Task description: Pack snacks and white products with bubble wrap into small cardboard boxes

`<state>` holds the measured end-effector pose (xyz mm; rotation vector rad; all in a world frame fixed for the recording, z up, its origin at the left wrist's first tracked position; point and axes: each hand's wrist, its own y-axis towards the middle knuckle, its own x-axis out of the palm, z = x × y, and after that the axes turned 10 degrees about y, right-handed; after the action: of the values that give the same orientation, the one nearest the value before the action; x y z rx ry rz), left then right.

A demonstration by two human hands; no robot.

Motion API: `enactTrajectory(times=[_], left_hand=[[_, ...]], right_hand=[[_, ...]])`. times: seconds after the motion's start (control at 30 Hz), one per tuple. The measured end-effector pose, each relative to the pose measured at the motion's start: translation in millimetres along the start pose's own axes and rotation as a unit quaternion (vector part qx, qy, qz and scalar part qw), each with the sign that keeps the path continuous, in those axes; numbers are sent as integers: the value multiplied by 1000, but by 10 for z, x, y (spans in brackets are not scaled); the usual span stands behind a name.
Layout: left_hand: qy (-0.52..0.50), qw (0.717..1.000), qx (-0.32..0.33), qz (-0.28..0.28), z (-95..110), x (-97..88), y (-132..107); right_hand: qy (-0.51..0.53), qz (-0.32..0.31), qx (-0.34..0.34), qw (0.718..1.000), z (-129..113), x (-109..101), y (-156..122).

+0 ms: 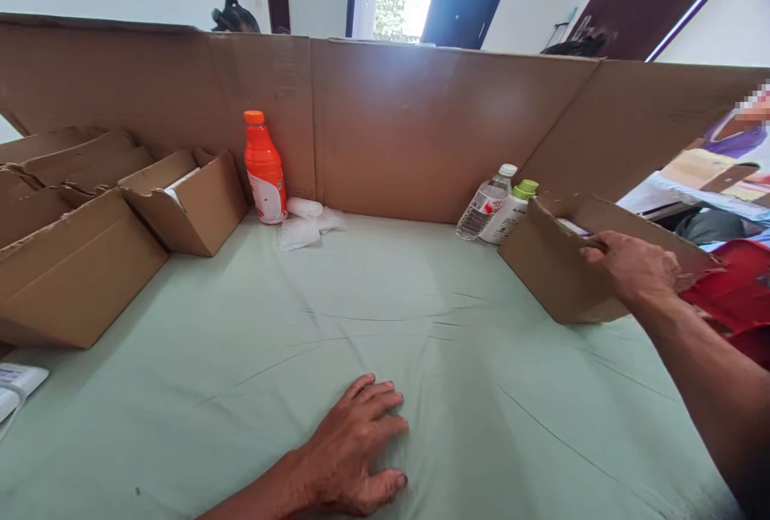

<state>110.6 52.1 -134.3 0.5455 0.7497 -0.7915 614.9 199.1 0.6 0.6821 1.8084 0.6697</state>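
Note:
My left hand [361, 448] lies palm down on the green cloth with its fingers stretched out and nothing in it. At the right, my right hand [641, 263] is over the near rim of an open cardboard box [559, 279]. Its fingers are bent together at the rim; what they grip, if anything, is hidden. Inside that box, close to the fingertips, a small pale item [574, 226] partly shows. Just left of the box, a clear water bottle [486, 203] and a white bottle with a green cap [511, 211] lean together.
A cardboard wall [385, 127] closes off the back. An orange bottle [265, 171] stands beside crumpled clear plastic wrap [306, 227]. Several open cardboard boxes [84, 263] line the left side. A white device [21, 383] with a cable lies at the left edge. Red fabric [734, 287] shows far right.

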Motion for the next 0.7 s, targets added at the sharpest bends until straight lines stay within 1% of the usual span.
enactTrajectory(times=[0.07,0.13,0.2,0.23,0.3,0.4,0.47,0.5,0.53,0.57,0.6,0.63,0.67,0.7], left_hand=[[-25,998,-34,46,-77,28,-12],[-53,988,-80,120,-162,48,-24],[-67,967,-131,206,-242,36,-37],[-66,955,-153,244,-274,14,-48],[-55,932,-185,306,-308,-65,-95],[-41,911,-207,356,-266,-224,-265],[-40,904,-215,366,-201,-311,-448],[-42,902,-221,369,-171,-341,-551],[-43,899,-230,371,-147,-362,-654],[-45,896,-240,371,-132,-376,-753],[-48,893,-250,371,-127,-385,-840],[-54,890,-263,368,-131,-391,-910],[-64,889,-274,362,-143,-395,-961],[-77,888,-283,353,-159,-396,-990]], right_hand=[[-9,-5,-6,1000,-235,-9,-153],[-24,-21,-19,999,-543,-67,-356],[-15,-52,-54,997,-923,-150,-593],[6,-77,-78,994,-1141,-193,-717],[28,-105,-110,988,-1620,-274,-962],[108,-148,-146,972,-2348,-405,-1269],[174,-185,-182,950,-2722,-517,-1406],[207,-189,-192,941,-2846,-573,-1453],[238,-179,-191,935,-2920,-619,-1489],[267,-155,-172,935,-2944,-646,-1517],[291,-117,-133,940,-2923,-645,-1545],[308,-76,-78,945,-2865,-610,-1576],[318,-48,-11,947,-2782,-540,-1616],[330,-39,58,941,-2687,-438,-1669]])
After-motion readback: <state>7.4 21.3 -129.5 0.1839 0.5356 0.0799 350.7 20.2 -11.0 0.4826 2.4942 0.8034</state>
